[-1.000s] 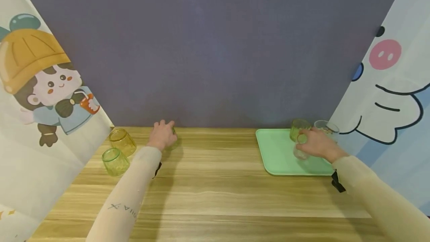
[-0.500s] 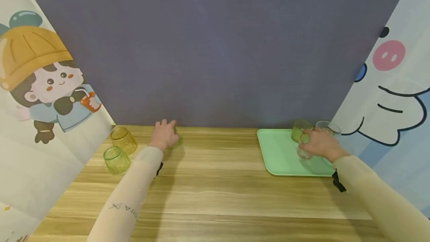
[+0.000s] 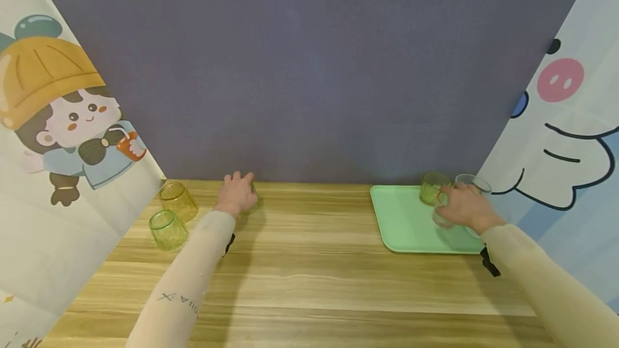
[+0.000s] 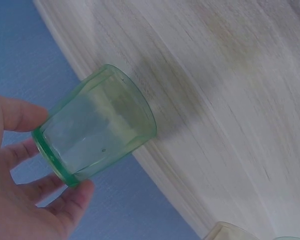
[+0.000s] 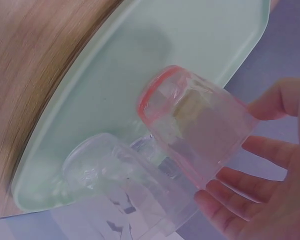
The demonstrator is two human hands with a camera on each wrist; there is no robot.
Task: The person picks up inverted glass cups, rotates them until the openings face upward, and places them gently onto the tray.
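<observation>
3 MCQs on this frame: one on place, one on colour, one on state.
1. Where is the green tray?
A. table's right side
B. table's left side
C. on the wall

2. What colour is the glass at the left hand?
A. red
B. green
C. black

3. What is the right hand doing?
A. resting flat on the table
B. hanging idle
C. holding a clear glass over the tray

Key: 1 A, head view shows it by the right arm; 2 B, left wrist view shows green glass; 3 C, fingers curl round it.
</observation>
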